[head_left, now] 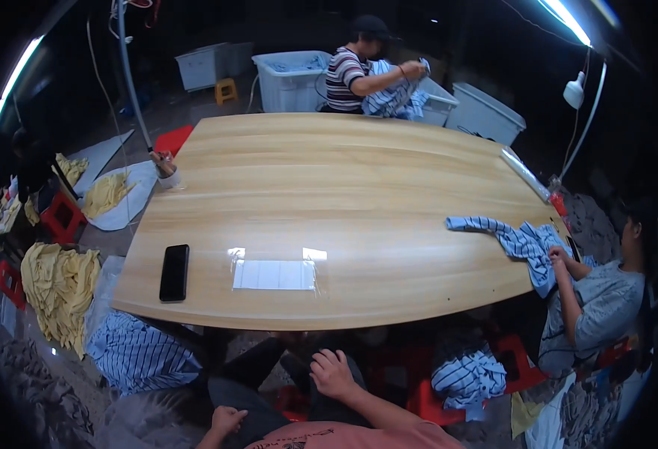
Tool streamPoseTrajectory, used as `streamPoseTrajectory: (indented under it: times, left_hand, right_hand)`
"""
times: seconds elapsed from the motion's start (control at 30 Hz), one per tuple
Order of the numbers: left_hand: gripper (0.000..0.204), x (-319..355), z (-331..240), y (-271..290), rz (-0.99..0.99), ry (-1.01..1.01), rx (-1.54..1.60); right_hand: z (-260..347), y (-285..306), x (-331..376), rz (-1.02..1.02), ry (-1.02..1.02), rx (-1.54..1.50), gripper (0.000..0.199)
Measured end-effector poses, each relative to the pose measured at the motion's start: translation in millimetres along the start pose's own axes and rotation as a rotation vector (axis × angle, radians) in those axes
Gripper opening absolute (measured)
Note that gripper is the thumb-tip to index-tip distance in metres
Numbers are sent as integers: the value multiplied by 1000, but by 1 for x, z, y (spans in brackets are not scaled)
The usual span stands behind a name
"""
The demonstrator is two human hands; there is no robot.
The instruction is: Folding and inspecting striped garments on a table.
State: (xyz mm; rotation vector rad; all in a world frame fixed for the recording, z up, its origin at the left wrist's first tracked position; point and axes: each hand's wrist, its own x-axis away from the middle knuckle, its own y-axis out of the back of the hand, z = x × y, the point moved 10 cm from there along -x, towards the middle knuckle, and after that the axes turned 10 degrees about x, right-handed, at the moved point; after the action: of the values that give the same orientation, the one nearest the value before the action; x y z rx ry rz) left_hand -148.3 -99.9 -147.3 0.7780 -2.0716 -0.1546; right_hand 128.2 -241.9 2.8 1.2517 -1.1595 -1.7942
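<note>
My right hand (333,373) rests on my right knee, its fingers spread a little and holding nothing. Over my left thigh lies my left hand (227,420), fingers curled in and thumb out, with nothing seen in it. Both hands are below the near edge of the wooden table (344,194). A black phone (174,273) lies on the table at the near left. To its right is a clear plastic sheet with white paper labels (274,275). Blue striped cloth (143,353) is heaped at the left, beside my legs.
Across the table a person (346,71) handles a striped garment by white bins (291,82). Another person (595,292) at the right holds a striped garment (527,243) on the tabletop. Yellow cloth (59,288) is piled left; a striped bundle (469,374) sits on a red stool.
</note>
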Motion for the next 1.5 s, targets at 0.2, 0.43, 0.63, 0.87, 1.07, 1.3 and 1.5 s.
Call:
streamPoseTrajectory:
  times: [0.2, 0.43, 0.63, 0.87, 1.07, 1.3, 1.5]
  left_hand:
    - [36, 7, -10, -4, -46, 54, -42]
    - [36, 4, -1, -1, -94, 67, -12]
    - [34, -1, 4, -1, -87, 86, -2]
    - [34, -4, -4, -2, -93, 49, 33]
    - [32, -6, 18, 2, -125, 51, 41]
    - [37, 18, -23, -3, -70, -36, 155]
    - [31, 5, -14, 2, -152, 51, 73]
  right_hand:
    - [2, -9, -2, 60, 16, 21, 19]
    - [2, -7, -5, 41, 29, 5, 17]
    - [0, -6, -4, 33, 11, -13, 13]
    - [-2, -5, -4, 27, 14, -3, 16]
    - [5, -5, -1, 13, 25, -26, 13]
    - [2, -10, 1, 39, 18, 0, 19]
    - [-4, -5, -5, 26, 10, -36, 16]
